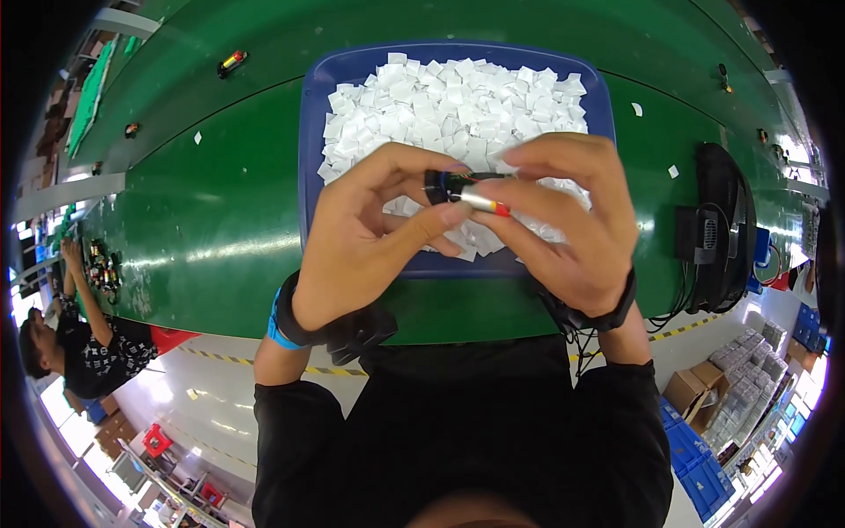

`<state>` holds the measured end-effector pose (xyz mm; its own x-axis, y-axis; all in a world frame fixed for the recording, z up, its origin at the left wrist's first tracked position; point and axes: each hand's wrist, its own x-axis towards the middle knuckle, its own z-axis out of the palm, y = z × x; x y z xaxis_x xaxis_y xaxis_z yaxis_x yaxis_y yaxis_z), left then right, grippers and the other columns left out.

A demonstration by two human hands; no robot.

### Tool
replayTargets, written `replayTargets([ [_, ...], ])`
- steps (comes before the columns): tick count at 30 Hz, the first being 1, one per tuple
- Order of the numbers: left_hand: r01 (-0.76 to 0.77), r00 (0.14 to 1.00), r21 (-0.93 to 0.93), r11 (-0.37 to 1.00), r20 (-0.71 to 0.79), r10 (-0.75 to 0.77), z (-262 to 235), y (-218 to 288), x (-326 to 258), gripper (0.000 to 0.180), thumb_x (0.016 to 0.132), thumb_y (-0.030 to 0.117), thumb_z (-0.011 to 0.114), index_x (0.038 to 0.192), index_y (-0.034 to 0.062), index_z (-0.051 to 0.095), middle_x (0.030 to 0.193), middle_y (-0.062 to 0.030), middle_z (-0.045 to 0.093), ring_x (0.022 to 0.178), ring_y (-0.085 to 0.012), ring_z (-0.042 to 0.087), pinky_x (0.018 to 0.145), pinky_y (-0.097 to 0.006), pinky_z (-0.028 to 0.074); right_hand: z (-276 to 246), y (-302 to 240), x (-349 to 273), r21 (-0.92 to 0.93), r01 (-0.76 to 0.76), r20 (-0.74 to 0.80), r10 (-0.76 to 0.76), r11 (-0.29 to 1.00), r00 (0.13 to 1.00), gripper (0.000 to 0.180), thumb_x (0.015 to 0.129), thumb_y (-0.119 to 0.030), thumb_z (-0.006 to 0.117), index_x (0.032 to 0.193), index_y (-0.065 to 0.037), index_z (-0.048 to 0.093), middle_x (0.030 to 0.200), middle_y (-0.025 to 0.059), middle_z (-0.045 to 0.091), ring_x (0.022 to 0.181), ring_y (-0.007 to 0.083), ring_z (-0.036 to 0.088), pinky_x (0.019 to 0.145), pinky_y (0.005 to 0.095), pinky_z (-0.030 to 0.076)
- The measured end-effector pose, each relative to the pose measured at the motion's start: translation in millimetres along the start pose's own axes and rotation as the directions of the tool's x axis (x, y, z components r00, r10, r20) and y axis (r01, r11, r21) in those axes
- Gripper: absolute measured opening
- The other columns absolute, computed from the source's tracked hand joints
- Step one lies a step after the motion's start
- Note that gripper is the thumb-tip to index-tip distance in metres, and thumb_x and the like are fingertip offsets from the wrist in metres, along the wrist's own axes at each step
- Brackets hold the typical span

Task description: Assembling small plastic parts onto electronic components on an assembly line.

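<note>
Both hands meet over a blue tray [310, 132] heaped with several small white square pads [449, 97]. My left hand [370, 238] and my right hand [563, 220] together pinch a small part [466, 189]: a black piece at its left end and a silver cylinder with a red tip at its right. My left thumb presses on the silver cylinder from below. My right fingers curl over the top of the part and hide some of it. A thin wire runs along its upper side.
The tray lies on a green conveyor belt [211, 211]. A small red-and-yellow part [232, 61] lies on the belt's far left. Stray white pads dot the belt. A black device with cables [717, 229] stands at right. Another person [79, 334] works at far left.
</note>
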<state>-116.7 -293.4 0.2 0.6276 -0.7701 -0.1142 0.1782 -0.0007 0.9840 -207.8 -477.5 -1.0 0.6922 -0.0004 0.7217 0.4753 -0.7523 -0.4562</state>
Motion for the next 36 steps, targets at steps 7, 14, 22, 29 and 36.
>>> replayTargets([
  [7, -0.166, 0.985, -0.142, 0.976, -0.074, 0.157, 6, -2, 1, 0.031, 0.089, -0.007, 0.062, 0.118, -0.0095, 0.051, 0.116, -0.0216, 0.061, 0.100, -0.0222, 0.065, 0.074, -0.033, 0.064, -9, -7, -11, 0.333, -0.469, 0.187, 0.430, 0.818, 0.883, 0.024, 0.075, -0.001, 0.080, 0.094, 0.001, 0.066, 0.087, 0.0118, 0.067, 0.072, 0.0142, 0.062, 0.059, 0.0234, 0.049],
  [14, -0.222, 0.975, -0.047, 0.974, 0.000, 0.223, 3, -6, -1, 0.034, 0.089, -0.008, 0.063, 0.120, -0.0094, 0.051, 0.120, -0.0249, 0.061, 0.101, -0.0263, 0.067, 0.078, -0.033, 0.063, -7, -11, -14, 0.376, -0.417, 0.122, 0.402, 0.827, 0.907, 0.023, 0.076, 0.001, 0.078, 0.096, 0.003, 0.067, 0.084, 0.0121, 0.068, 0.067, 0.0136, 0.062, 0.059, 0.0234, 0.048],
  [22, -0.371, 0.919, 0.266, 0.889, -0.033, 0.394, 3, -11, -1, 0.037, 0.082, -0.008, 0.071, 0.118, -0.0049, 0.063, 0.106, -0.0176, 0.069, 0.089, -0.0187, 0.070, 0.070, -0.027, 0.060, -3, -9, -14, 0.422, -0.367, 0.077, 0.371, 0.829, 0.926, 0.023, 0.078, 0.004, 0.076, 0.099, 0.006, 0.067, 0.083, 0.0135, 0.068, 0.066, 0.0141, 0.064, 0.057, 0.0237, 0.048],
  [29, -0.410, 0.891, 0.410, 0.814, -0.010, 0.454, 3, -7, 1, 0.037, 0.078, -0.006, 0.074, 0.114, -0.0015, 0.066, 0.099, -0.0127, 0.070, 0.081, -0.0148, 0.067, 0.066, -0.025, 0.058, 2, -14, -15, 0.501, -0.473, 0.140, 0.472, 0.725, 0.871, 0.017, 0.082, 0.005, 0.071, 0.098, 0.008, 0.066, 0.082, 0.0139, 0.067, 0.060, 0.0147, 0.065, 0.054, 0.0228, 0.049],
  [36, -0.406, 0.887, 0.481, 0.777, 0.003, 0.462, 5, -7, -1, 0.031, 0.081, -0.003, 0.072, 0.112, -0.0025, 0.065, 0.100, -0.0124, 0.069, 0.081, -0.0146, 0.066, 0.067, -0.027, 0.059, 3, -16, -16, 0.600, -0.599, 0.242, 0.593, 0.531, 0.768, 0.015, 0.085, 0.003, 0.071, 0.098, 0.008, 0.065, 0.081, 0.0123, 0.066, 0.060, 0.0133, 0.065, 0.054, 0.0222, 0.050],
])
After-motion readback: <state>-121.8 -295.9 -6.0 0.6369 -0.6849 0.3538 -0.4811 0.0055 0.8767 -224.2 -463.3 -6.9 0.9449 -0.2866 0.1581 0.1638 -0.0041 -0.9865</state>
